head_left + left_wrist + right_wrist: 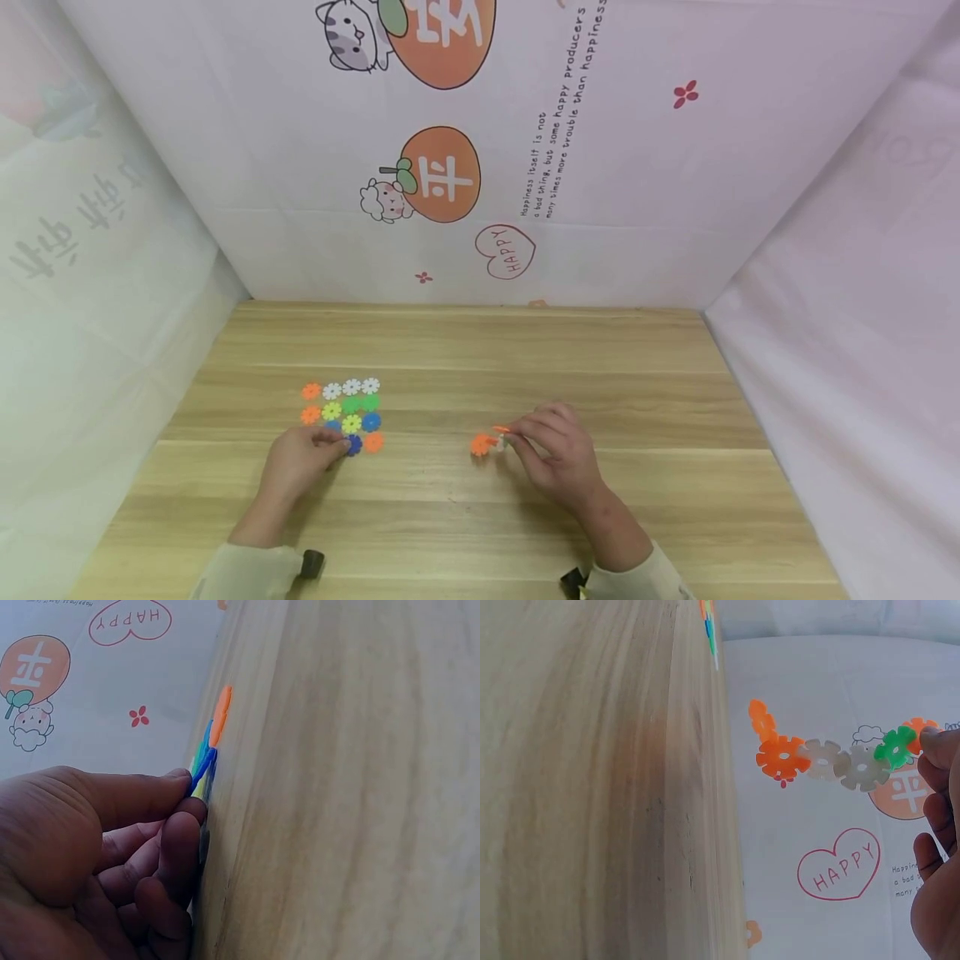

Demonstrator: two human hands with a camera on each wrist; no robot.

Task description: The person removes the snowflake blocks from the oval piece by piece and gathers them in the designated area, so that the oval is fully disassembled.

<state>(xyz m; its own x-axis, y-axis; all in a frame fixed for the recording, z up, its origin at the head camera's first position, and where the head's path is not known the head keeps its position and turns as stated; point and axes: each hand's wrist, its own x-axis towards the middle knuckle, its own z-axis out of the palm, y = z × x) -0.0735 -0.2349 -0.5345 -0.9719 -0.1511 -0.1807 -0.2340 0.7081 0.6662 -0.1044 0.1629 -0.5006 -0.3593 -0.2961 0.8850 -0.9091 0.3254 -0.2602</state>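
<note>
"What do we have in the left hand (298,460)?"

"We see its grip pinching a dark blue disc (355,445) between thumb and finger, and the left wrist view shows that disc tilted. It is on the near side of a block of notched discs (351,404), closer to the left edge of the bench (600,358) than to the right."

"Which colours do we find in the block?"

"One orange and three white in the row nearest the bench's far edge; then orange, yellow and green; then blue and yellow. An orange disc (373,442) lies just beside the dark blue one. The hand partly covers a blue disc (333,426), so we cannot tell what else is under it."

"And the right hand (558,454)?"

"Its grip pinches one end of a chain (824,759) of linked discs, about midway between the bench's left and right edges. From the pinched orange piece we follow green, two whitish, then two orange. The whole chain is off the bench, well apart from the block."

"Behind it all?"

"A printed white cloth (637,183) rises along the bench's far edge."
</note>
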